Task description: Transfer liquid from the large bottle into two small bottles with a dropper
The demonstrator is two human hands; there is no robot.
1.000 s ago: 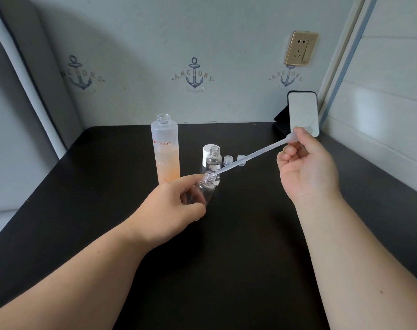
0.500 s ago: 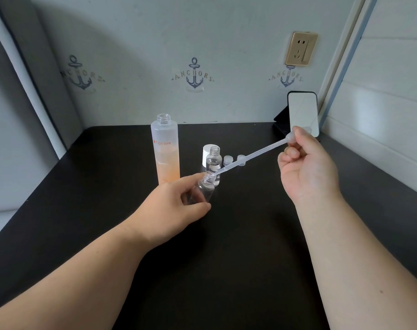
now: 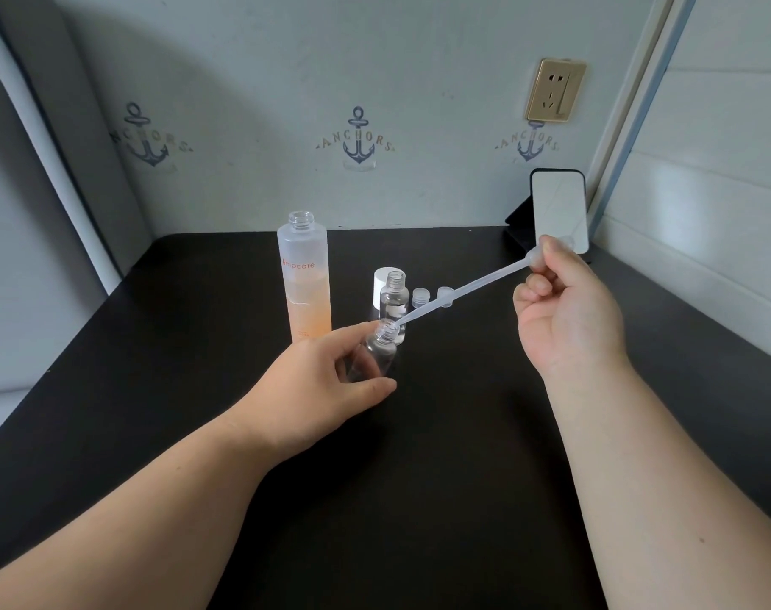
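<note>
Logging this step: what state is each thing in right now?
Large bottle: upright, uncapped, partly full of orange liquid.
Held small bottle: tilted, uncapped, in left hand.
Second small bottle: upright, uncapped.
Dropper: slanted, tip at held bottle's mouth, bulb pinched by right hand.

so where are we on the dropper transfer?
Done: large bottle uncapped. In hand: left hand tilts one small bottle; right hand pinches the dropper, tip at its mouth. Left: second small bottle, fill level unclear.

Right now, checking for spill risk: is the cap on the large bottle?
No, the large bottle stands with its threaded neck open, no cap on it.
</note>
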